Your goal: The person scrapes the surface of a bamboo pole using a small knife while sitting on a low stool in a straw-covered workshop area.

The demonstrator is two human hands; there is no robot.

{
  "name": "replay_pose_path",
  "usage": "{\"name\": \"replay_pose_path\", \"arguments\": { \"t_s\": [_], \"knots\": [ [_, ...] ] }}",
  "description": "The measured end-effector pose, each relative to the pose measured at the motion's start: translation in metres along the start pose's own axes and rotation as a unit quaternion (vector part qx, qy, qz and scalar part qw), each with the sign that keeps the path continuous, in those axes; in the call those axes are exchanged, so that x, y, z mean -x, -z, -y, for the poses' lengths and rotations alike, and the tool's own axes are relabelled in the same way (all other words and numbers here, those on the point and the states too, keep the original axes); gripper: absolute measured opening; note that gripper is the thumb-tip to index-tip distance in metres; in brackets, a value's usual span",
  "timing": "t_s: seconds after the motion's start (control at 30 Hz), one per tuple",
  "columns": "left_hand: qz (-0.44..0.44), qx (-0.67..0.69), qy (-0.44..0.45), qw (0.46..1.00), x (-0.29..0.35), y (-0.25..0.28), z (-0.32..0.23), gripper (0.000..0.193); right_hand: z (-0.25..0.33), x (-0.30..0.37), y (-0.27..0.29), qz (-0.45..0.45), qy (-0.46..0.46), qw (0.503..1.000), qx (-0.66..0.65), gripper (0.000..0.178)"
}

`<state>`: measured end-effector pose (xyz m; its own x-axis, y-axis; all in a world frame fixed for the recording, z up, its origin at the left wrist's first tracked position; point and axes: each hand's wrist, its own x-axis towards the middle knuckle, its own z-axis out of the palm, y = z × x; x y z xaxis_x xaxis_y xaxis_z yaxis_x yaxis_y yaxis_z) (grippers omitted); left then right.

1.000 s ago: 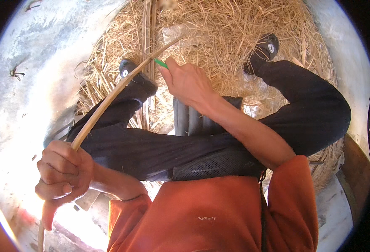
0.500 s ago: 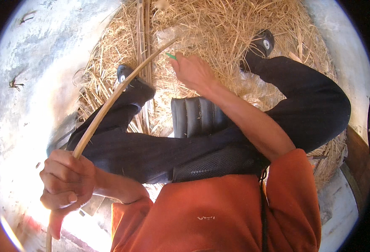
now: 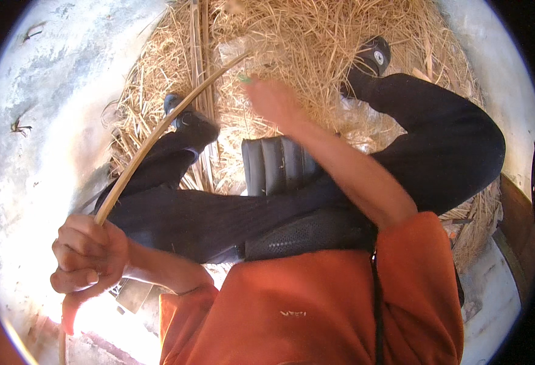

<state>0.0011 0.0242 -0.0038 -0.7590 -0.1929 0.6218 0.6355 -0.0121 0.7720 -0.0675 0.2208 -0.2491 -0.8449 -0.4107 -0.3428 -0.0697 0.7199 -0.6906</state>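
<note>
A long, pale, curved strip that looks like wood or cane (image 3: 152, 141) rises from the lower left toward the top middle. My left hand (image 3: 91, 252) is closed in a fist around its lower part, thumb pointing down. A short length of the strip shows below the fist. Near the strip's thin far end, my right hand (image 3: 273, 103) is closed on a small green object (image 3: 244, 79), and only its tip sticks out. Motion blurs this hand, and the object's kind cannot be made out. A small gap separates the green tip from the strip.
Straw-like shavings (image 3: 316, 36) cover the floor between and beyond my legs. Long flat strips (image 3: 197, 55) lie among them at the far left. A black padded, ribbed piece (image 3: 276, 164) sits between my legs. A pale, stained surface (image 3: 55, 109) spreads on the left.
The view has shifted slightly, and both hands appear a little farther left. My right hand has become more blurred near the strip's end. Both grips look the same.
</note>
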Motion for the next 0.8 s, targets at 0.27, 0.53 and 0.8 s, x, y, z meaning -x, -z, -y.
{"name": "replay_pose_path", "arguments": {
  "t_s": [0.27, 0.53, 0.8],
  "knots": [
    [-0.010, -0.003, 0.010, 1.000, -0.001, 0.006, 0.000, 0.060, -0.003, -0.010, 0.004, 0.026, -0.106, 0.994, 0.016, 0.035],
    [-0.024, -0.006, 0.022, 0.999, 0.003, 0.025, -0.002, 0.059, 0.033, 0.027, 0.078, 0.100, -0.138, 0.977, 0.132, 0.040],
    [-0.016, -0.006, 0.049, 0.999, -0.002, 0.036, -0.008, 0.059, 0.043, -0.010, 0.040, -0.018, -0.059, 0.997, -0.046, 0.049]
  ]
}}
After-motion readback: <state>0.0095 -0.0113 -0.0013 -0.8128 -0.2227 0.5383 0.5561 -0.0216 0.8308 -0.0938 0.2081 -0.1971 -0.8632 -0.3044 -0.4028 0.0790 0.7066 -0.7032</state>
